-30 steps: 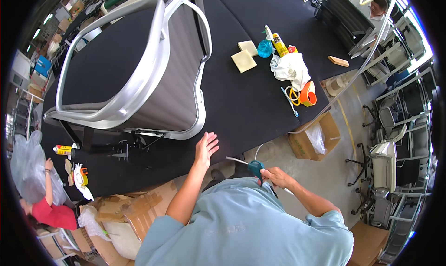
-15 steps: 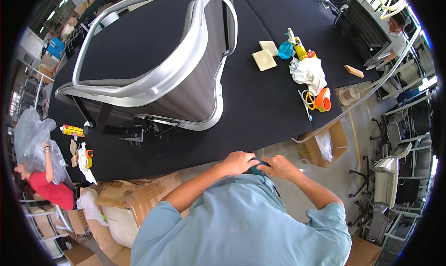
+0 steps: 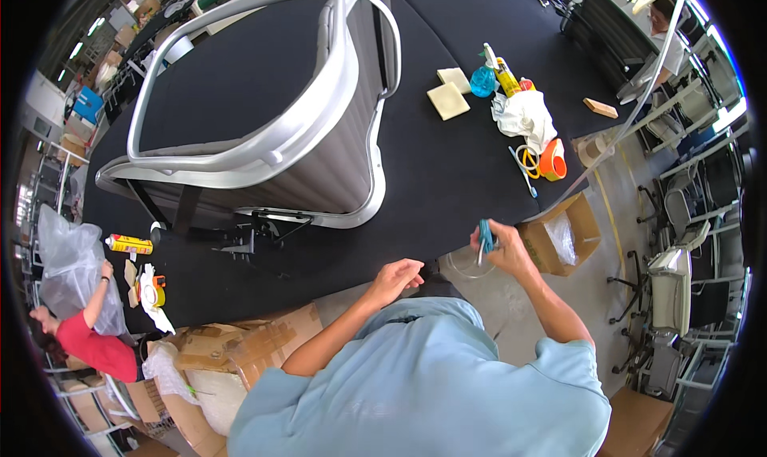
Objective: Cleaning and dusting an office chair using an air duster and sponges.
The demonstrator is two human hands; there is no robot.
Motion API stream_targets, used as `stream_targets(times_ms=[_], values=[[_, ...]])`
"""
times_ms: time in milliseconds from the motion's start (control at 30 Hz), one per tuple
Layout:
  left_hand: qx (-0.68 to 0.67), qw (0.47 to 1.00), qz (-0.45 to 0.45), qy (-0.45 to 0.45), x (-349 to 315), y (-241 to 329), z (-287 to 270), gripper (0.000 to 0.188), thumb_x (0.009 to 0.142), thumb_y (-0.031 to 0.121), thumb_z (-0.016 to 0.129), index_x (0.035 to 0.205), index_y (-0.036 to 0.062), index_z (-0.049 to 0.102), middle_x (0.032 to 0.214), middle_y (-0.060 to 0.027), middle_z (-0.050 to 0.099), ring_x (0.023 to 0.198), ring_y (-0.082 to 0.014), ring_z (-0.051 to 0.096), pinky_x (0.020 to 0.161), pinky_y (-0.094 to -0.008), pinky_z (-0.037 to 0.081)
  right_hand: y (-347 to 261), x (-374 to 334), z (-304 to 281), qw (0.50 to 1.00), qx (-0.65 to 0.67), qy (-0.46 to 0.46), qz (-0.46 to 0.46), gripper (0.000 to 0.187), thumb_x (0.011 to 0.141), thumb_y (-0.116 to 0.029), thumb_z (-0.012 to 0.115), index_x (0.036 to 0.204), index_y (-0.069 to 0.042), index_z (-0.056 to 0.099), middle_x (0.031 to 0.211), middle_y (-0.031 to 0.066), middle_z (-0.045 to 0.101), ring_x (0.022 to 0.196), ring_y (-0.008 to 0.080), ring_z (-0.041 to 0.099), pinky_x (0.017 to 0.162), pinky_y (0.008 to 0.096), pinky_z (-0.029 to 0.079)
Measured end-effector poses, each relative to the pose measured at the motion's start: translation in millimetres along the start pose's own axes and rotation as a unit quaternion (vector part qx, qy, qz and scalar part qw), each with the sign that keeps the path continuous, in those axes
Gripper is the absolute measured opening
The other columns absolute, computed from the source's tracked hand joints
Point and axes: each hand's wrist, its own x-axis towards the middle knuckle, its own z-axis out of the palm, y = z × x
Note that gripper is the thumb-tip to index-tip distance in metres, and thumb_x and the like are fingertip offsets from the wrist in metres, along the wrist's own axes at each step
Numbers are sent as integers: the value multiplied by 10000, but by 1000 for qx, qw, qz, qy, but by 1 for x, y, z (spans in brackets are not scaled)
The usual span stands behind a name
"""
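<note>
In my right hand [image 3: 511,249] is a teal tool [image 3: 486,235] with a thin metal stem pointing down, held just off the table's front edge. The fingers wrap round it and hide part of its shape. My left hand [image 3: 397,281] is open at the table edge, fingers stretched toward the right, holding nothing. Beyond it, a silver chair frame with grey upholstery [image 3: 339,157] lies on the black-covered table [image 3: 431,177], its dark mechanism [image 3: 248,237] nearest my left hand.
Cream pads [image 3: 447,101], a blue spray bottle [image 3: 482,81], a white cloth [image 3: 526,120] and an orange tape roll [image 3: 552,161] lie at the right. A yellow can [image 3: 129,244] stands out at left. Cardboard boxes [image 3: 264,345] sit below. A person in red [image 3: 96,345] handles plastic film.
My hands were together at my waist around the teal tool. They have parted: the right has moved forward and right with it, and the left has let go.
</note>
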Motion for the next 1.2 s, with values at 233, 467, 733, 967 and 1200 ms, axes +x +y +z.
stream_targets(times_ms=[233, 467, 733, 967, 1200], values=[[-33, 997, 62, -20, -6, -9, -3, 375, 1044, 272, 608, 1255, -36, 639, 960, -79, 712, 879, -100, 642, 809, -255, 528, -61, 26, -10, 992, 68, 100, 46, 175, 868, -96, 771, 954, -35, 631, 803, 4, 642, 763, 72, 587, 699, 282, 501], [162, 922, 342, 81, -33, 70, 26, 798, 1014, 477, 593, 1586, 19, 277, 1545, -190, 432, 1397, -273, 464, 1128, -414, 392, -43, 5, 38, 992, -106, 17, -68, 338, 800, -211, 807, 934, -27, 556, 782, 164, 621, 716, 415, 602, 631, 442, 495], [-411, 895, 106, 135, 2, 62, 41, 507, 1081, 489, 423, 1202, 21, 578, 1161, -206, 669, 1192, -329, 630, 1063, -454, 479, -68, -44, 79, 993, -94, 65, 23, 496, 739, -332, 893, 955, -14, 578, 805, 131, 588, 661, 321, 608, 579, 417, 475], [-332, 933, 67, 122, -17, 103, 22, 472, 1072, 505, 437, 919, 82, 582, 820, -115, 656, 964, -355, 729, 898, -466, 582, -50, -56, 100, 988, 133, -82, 17, 503, 1026, -436, 536, 1307, -28, 618, 1138, 127, 699, 1040, 314, 658, 991, 446, 482], [-304, 915, 200, 177, -23, 115, -19, 701, 1067, 600, 312, 1387, 9, 513, 1303, -197, 639, 1241, -307, 614, 1054, -439, 485, -103, 14, 78, 925, 370, -53, 67, 569, 1086, -500, 386, 1137, 5, 642, 797, 62, 654, 757, 152, 653, 733, 301, 503]])
